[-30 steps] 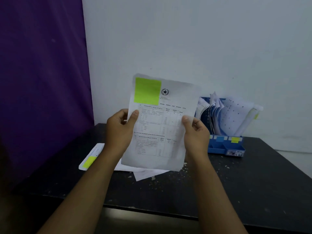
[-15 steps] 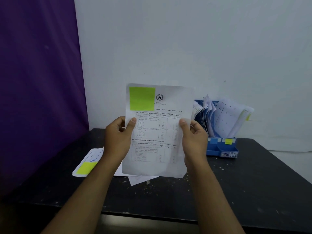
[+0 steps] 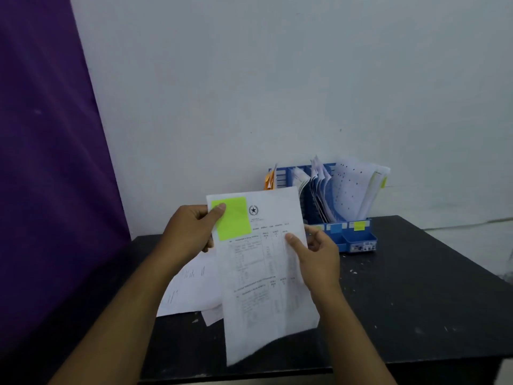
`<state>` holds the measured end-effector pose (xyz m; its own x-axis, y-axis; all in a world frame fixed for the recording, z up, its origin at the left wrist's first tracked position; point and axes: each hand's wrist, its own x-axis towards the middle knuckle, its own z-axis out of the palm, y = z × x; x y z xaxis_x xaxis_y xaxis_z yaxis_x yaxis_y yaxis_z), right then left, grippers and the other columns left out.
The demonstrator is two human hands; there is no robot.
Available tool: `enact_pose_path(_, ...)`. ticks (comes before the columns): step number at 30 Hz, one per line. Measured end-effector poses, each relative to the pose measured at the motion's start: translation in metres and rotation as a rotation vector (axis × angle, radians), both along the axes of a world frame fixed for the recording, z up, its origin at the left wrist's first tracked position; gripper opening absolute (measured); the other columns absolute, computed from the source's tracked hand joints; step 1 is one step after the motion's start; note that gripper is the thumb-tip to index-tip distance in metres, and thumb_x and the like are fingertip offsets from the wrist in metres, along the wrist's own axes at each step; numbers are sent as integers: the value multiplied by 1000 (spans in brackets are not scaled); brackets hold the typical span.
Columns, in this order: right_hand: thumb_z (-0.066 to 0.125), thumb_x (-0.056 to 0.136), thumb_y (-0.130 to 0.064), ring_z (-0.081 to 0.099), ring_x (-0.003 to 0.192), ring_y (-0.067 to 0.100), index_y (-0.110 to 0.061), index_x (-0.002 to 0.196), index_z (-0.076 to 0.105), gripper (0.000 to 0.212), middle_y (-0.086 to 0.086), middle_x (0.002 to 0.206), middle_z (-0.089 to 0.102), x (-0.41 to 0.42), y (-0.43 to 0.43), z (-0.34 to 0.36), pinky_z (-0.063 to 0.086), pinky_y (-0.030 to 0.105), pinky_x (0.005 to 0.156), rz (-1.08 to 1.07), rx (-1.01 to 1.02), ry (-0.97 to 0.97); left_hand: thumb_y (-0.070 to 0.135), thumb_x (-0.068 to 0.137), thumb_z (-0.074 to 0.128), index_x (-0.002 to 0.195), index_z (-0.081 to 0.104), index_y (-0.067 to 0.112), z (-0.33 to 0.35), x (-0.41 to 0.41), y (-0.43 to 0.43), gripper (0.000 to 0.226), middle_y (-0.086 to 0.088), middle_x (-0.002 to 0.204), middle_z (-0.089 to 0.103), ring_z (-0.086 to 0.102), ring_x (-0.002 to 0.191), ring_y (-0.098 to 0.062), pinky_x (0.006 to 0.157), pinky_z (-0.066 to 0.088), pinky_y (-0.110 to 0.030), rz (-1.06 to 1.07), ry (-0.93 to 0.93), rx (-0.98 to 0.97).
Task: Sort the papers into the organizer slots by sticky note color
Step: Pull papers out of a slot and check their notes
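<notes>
Both hands pinch a white printed paper sheet (image 3: 266, 273) above the black bench (image 3: 416, 287): the left hand (image 3: 191, 232) thumbs its lime-green sticky note (image 3: 231, 218), the right hand (image 3: 316, 257) grips the right edge. The blue plastic organizer (image 3: 347, 234) stands just behind.

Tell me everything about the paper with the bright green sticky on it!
It is a thin white printed sheet with tables of small black text and a round star emblem near the top. A lime-green sticky note sits on its top left corner. It is held upright above the black table, tilted a little, with its bottom edge curling. The left hand pinches the top left, thumb on the note. The right hand pinches the right edge.
</notes>
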<state>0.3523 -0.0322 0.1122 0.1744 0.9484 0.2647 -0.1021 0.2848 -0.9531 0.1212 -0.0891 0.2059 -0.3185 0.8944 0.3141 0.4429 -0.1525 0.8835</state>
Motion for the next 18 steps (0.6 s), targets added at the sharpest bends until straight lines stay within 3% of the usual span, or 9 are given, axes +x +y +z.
enact_pose_path(3, 79, 89, -48, 60, 118, 13, -39, 138, 57, 54, -12, 128, 62, 6, 6, -9, 56, 34, 90, -245, 61, -240, 39, 105, 63, 80, 70, 3, 10, 28, 14, 44, -17, 56, 68, 61, 44, -23, 51, 52, -26, -24, -48, -17)
enact_pose_path(5, 74, 87, -61, 54, 127, 11, -41, 145, 50, 66, -13, 139, 55, 8, 1, -8, 53, 42, 103, -247, 122, -334, 34, 107, 60, 84, 66, 3, 15, 48, 26, 39, -27, 63, 71, 67, 48, -30, 47, 53, -27, -36, -138, -7)
enact_pose_path(7, 71, 83, -72, 51, 130, 6, -39, 150, 48, 78, -18, 145, 53, 6, -7, -4, 50, 37, 108, -129, 157, -433, 30, 109, 55, 89, 64, 1, 19, 65, 34, 36, -32, 69, 71, 68, 48, -31, 37, 45, -22, -19, -176, -5)
enact_pose_path(9, 69, 83, -75, 49, 136, 5, -36, 155, 43, 86, -19, 151, 50, 3, -10, -2, 45, 32, 110, -70, 184, -600, 26, 108, 51, 88, 62, -2, 24, 82, 41, 35, -34, 73, 71, 70, 48, -30, 38, 47, -23, -12, -169, 23)
enact_pose_path(13, 60, 105, -35, 48, 141, 16, -28, 162, 32, 64, -6, 160, 47, 1, 8, 4, 45, 37, 113, -106, 137, -771, 23, 106, 49, 98, 69, -11, 29, 108, 57, 40, -27, 74, 75, 75, 53, -29, 49, 60, -32, -22, -165, 23)
enact_pose_path(16, 54, 107, -13, 51, 140, 24, -27, 163, 33, 61, 4, 160, 47, 6, 26, 10, 46, 41, 115, -141, 79, -714, 45, 109, 46, 98, 75, 4, 28, 120, 70, 51, -13, 79, 79, 78, 65, -28, 65, 67, -41, -70, -107, 25)
enact_pose_path(18, 54, 106, -8, 55, 135, 26, -30, 163, 33, 65, 8, 155, 51, 10, 39, 11, 51, 42, 110, -168, 47, -649, 57, 110, 34, 105, 75, 17, 25, 123, 81, 57, -7, 93, 79, 78, 81, -27, 59, 65, -35, -116, -173, 4)
